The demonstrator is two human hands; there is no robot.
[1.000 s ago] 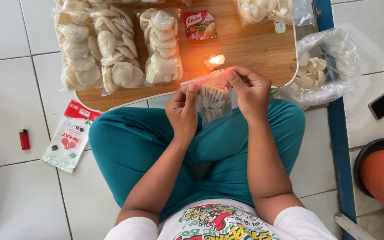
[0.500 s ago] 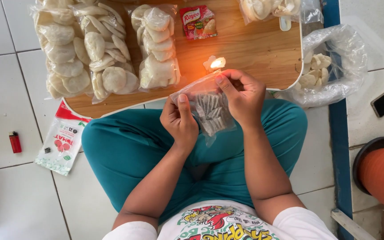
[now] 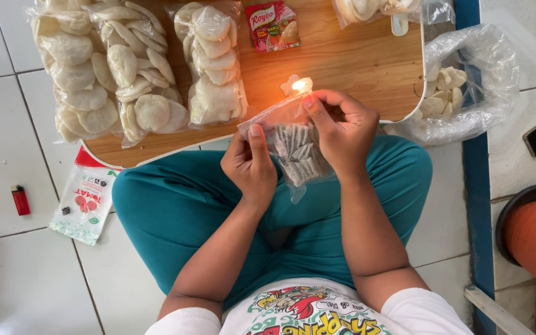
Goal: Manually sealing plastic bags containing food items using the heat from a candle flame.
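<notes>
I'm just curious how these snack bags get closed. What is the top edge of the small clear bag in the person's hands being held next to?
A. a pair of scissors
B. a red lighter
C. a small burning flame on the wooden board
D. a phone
C: both the left hand and right hand hold the small clear bag with its top edge right by the lit flame on the wooden board.

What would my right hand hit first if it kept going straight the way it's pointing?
Probably the small flame on the wooden table. The right hand, pinching the clear bag, points up-left toward it; how far apart they are in depth is unclear.
</notes>
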